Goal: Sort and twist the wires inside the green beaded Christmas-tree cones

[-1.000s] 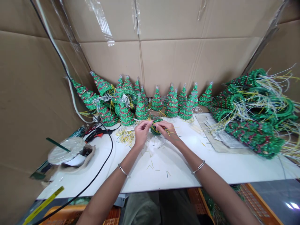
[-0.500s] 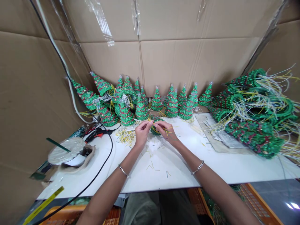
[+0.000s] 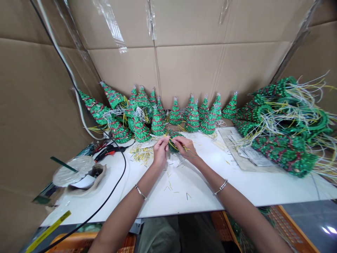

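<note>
Green tinsel cone (image 3: pixel 173 141) between the hands: where is it, exactly?

It sits at twelve o'clock near the far side of a white table (image 3: pixel 210 198), tilted rather than upright. It is a small Christmas-tree shape flecked with red, and yellow wires (image 3: pixel 181 144) spring from it.

And the fingers?

Both hands are closed. The left hand (image 3: pixel 160 153) pinches the wires between thumb and fingertips, just beside the cone. The right hand (image 3: pixel 185 147) curls its fingers over the wires, right against the cone. How many strands each hand holds is too small to tell.

What surrounds them?

Upright tinsel trees (image 3: pixel 175 114) crowd the far edge from eleven to one o'clock, with more leaning at eleven, all backed by a cardboard wall (image 3: pixel 184 70). At two o'clock, a big heap of tinsel cones (image 3: pixel 284 140) bristles with white and yellow wires, beside loose papers (image 3: pixel 250 156). Yellow-tipped wire cuttings (image 3: pixel 140 154) lie in a pile at eleven o'clock. Beyond them, at ten, rests a black-and-red glue gun (image 3: pixel 107 153), and a black cable (image 3: pixel 121 179) curves across the table's left side.

Anything on the arms?

A silver bangle (image 3: pixel 140 192) circles the left wrist, and another (image 3: pixel 221 187) the right.
</note>
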`<state>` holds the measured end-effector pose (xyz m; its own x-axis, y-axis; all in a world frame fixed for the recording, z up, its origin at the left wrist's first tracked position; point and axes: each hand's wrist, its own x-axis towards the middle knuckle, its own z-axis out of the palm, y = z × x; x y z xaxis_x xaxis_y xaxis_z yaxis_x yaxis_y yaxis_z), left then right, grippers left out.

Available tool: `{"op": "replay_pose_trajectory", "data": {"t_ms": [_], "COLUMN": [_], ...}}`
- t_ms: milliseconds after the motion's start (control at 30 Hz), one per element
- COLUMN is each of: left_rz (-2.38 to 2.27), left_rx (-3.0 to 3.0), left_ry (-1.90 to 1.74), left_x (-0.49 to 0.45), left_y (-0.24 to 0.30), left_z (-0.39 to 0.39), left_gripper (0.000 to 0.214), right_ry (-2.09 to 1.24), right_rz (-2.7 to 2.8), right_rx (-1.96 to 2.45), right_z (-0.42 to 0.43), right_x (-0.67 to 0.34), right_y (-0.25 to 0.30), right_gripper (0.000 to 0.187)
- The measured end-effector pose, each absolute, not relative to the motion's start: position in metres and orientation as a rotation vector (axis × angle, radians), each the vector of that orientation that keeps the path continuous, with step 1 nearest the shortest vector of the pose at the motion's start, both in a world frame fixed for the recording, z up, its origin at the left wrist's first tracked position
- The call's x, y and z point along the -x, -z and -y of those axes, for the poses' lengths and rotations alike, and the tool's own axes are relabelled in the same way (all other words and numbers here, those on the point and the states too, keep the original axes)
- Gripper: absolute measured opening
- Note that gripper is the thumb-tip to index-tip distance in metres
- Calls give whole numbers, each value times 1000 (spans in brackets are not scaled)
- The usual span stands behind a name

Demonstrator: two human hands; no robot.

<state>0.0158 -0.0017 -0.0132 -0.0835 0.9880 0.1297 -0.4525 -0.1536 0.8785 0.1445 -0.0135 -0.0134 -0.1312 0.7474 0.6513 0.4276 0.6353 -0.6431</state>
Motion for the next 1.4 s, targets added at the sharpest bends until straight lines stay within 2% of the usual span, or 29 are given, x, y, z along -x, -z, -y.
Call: {"op": "replay_pose_trajectory", "data": {"t_ms": [467,633,1000,1400], "left_rz": [-741,-768,-691,-662], "left_rx": [-661,-641,-475,-411], "left_ry": [-1521,-1529,-1496,-1386], "left_x": [-19,-8,-3,-2], "left_y": [15,16,16,13], "left_z": [-1,-7,-6,-3], "left_gripper": [32,25,26,19], "right_ry": [-378,-383,-665,-687], "right_rz": [1750,1730,1479,1471], "right_rx": [938,958,976,960], "right_z": [14,15,21,20], "right_x": [-142,-145,-142,-142], "right_y": [18,20,16,16], "right_gripper": [29,29,28,27]}}
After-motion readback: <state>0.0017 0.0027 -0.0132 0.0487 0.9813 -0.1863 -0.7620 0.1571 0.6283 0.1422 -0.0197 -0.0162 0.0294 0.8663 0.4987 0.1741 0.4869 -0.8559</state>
